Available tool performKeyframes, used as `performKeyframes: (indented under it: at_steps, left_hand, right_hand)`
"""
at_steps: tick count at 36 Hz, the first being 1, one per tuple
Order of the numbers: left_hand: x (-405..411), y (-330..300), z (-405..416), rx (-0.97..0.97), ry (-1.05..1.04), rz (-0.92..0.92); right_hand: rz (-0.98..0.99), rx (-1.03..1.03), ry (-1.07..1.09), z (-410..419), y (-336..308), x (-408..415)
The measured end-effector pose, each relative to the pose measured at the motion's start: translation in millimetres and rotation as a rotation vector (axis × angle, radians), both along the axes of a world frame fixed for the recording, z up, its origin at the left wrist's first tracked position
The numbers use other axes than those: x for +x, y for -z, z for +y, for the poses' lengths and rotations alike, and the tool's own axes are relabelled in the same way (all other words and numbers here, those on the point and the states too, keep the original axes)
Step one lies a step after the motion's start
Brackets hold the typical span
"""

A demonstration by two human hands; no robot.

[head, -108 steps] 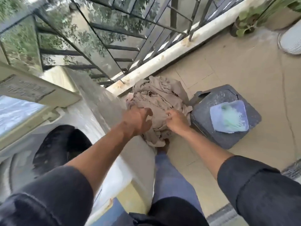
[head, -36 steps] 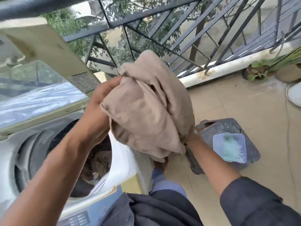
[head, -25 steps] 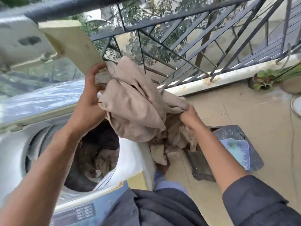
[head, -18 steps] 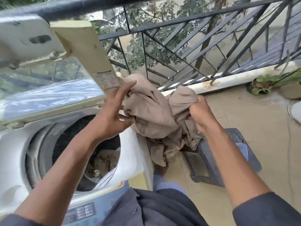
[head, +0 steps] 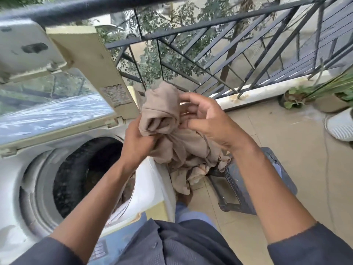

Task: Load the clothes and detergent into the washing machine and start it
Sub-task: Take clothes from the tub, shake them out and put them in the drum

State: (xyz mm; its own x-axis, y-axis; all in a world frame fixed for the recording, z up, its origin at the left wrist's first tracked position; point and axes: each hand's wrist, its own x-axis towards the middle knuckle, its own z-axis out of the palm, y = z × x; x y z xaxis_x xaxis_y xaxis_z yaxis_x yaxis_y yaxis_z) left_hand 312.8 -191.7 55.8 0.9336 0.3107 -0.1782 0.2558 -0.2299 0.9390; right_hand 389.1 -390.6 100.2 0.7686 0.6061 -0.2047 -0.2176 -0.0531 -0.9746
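Clothes [head: 168, 134] bunched in left hand [head: 136, 144], right hand's fingers [head: 191, 111] loosely curled against them (lid label [head: 115, 95] unreadable).

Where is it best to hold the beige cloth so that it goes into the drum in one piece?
Hold the beige cloth at its bunched middle, where the left hand grips it, and gather the loose hanging tail from below with the right hand; that tail dangles beside the washing machine, outside the drum.
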Motion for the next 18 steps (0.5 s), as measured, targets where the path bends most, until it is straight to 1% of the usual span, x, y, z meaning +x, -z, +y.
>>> performKeyframes:
  at_steps: [3, 4, 6, 7, 9, 11, 13, 16, 18]
  left_hand:
    - [-5.7, -15.1, 6.0, -0.128, -0.024, -0.043]
    - [-8.3, -19.8, 9.5, -0.174, -0.047, -0.044]
    - [-12.9, -26.7, 18.3, -0.259, -0.095, -0.042]
    - [-15.2, -31.3, 22.3, -0.284, -0.113, -0.040]
    - [-19.0, -38.6, 30.4, -0.315, -0.118, -0.055]
    - [-21.6, -45.0, 37.7, -0.335, -0.078, -0.072]
    - [-23.0, -50.6, 43.1, -0.357, -0.041, -0.073]
    - [-23.8, -53.4, 47.0, -0.347, 0.019, -0.057]
    - [-22.7, -53.9, 49.1, -0.305, 0.040, -0.018]
  right_hand:
    - [-0.147, -0.356, 0.116, -14.9, 34.4, 9.9]
    - [-0.191, -0.504, 0.113, -20.6, 49.2, 10.9]
    - [-0.234, -0.815, 0.002, -30.9, 82.8, 9.1]
    - [-0.220, -0.945, -0.079, -34.3, 101.1, 7.1]
    - [-0.111, -1.100, -0.218, -35.7, 134.1, 0.7]
    - [-0.009, -1.168, -0.283, -30.2, 160.2, -8.3]
    - [0.029, -1.155, -0.264, -20.4, 179.8, -17.4]
    - [0.009, -1.046, -0.179, -8.0, 200.5, -25.3]
    - [-0.028, -0.950, -0.125, -2.2, 215.2, -23.9]
